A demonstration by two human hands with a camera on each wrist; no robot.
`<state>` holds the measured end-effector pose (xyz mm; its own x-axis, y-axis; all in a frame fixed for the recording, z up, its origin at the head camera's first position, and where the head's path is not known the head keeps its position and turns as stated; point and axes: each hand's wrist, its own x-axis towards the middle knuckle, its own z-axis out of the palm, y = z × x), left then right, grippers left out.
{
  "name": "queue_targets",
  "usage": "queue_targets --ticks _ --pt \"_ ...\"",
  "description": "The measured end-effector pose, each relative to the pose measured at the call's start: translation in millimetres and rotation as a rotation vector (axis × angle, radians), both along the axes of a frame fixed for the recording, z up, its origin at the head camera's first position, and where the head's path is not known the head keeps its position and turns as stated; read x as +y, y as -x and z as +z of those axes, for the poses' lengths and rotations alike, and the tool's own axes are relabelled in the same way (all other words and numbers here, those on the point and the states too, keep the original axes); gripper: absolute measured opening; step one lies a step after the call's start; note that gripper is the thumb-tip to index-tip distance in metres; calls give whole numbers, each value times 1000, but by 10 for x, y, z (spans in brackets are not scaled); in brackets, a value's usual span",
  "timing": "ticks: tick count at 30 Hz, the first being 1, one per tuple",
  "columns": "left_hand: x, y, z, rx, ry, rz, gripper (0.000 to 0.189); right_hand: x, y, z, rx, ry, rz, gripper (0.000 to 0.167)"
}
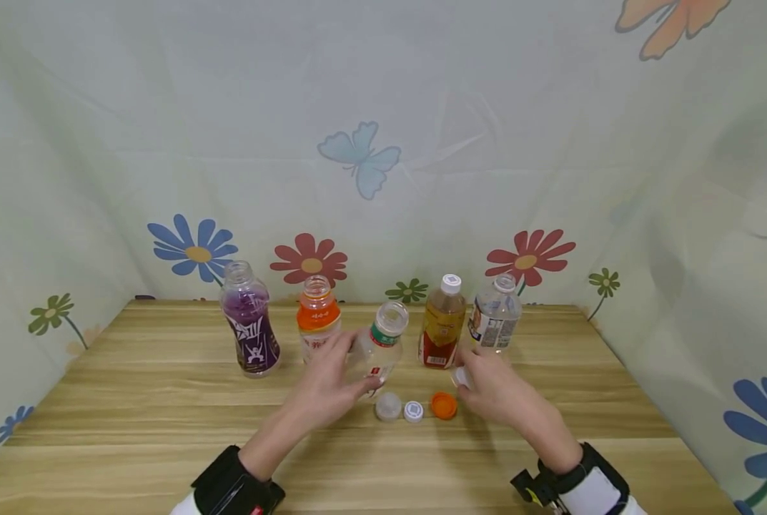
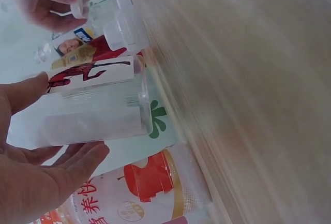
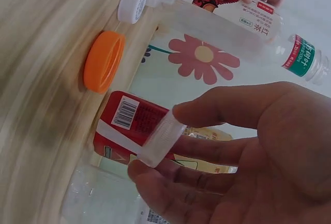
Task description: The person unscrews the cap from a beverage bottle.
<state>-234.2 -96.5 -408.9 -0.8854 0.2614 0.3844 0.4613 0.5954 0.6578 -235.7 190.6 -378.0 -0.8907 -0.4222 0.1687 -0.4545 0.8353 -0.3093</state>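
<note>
My left hand (image 1: 324,386) grips a clear, empty-looking plastic bottle (image 1: 383,352) by its sides. The bottle has no cap, leans a little to the right in the head view, and carries a green and red band at its neck; a red figure shows on its label (image 2: 90,74). Between thumb and fingers of my right hand (image 3: 248,141) is a translucent white bottle cap (image 3: 161,137), held close in front of the tea-coloured bottle (image 1: 443,325). On the table below lie a translucent cap (image 1: 388,406), a white cap (image 1: 413,412) and an orange cap (image 1: 444,405).
A purple-labelled bottle (image 1: 250,322) stands uncapped at the left, with an orange and white bottle (image 1: 317,315) beside it. At the right stands an uncapped clear bottle (image 1: 495,315). The wooden table (image 1: 132,400) meets a flowered cloth (image 1: 229,143) behind.
</note>
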Motion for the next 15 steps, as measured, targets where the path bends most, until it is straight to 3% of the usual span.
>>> queue_targets --ticks 5,15 --pt "40 30 31 0 -4 8 68 28 19 -24 -23 -25 16 26" --pt "116 146 86 -104 5 25 66 55 47 -83 -186 -132 -50 24"
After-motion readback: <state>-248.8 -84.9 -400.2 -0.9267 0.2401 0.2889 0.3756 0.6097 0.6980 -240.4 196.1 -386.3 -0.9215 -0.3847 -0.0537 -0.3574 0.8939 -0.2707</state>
